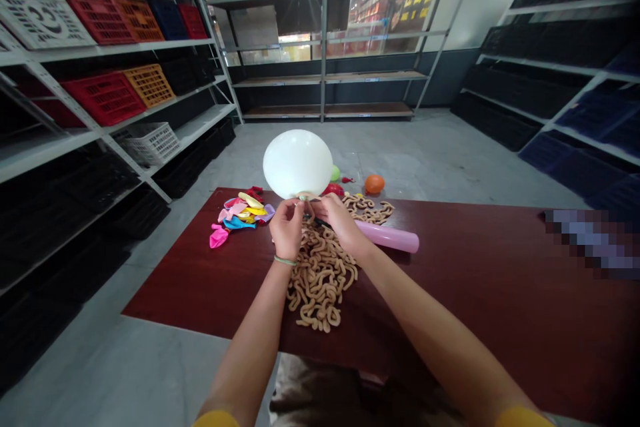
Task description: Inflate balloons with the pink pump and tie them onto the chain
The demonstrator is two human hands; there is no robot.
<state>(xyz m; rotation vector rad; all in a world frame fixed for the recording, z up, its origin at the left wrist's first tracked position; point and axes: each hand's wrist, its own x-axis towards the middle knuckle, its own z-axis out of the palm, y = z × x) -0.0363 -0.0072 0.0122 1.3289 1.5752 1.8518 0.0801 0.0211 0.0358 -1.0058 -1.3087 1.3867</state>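
Dark reddish-brown counter (480,267) with a smooth surface. Centrally lies a heap of tan, curled strips (325,280), extending toward the near edge; a smaller tan cluster (375,211) lies by the far edge. Limp multicoloured balloons (245,208) are grouped at left; a pink cylinder (393,237) lies right of the heap, its left end hidden.

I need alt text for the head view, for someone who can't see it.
A person's left hand and right hand meet at the neck of an inflated white balloon above a dark red table. A heap of tan curled pieces lies below, with limp coloured balloons left of it and a pink cylinder right.
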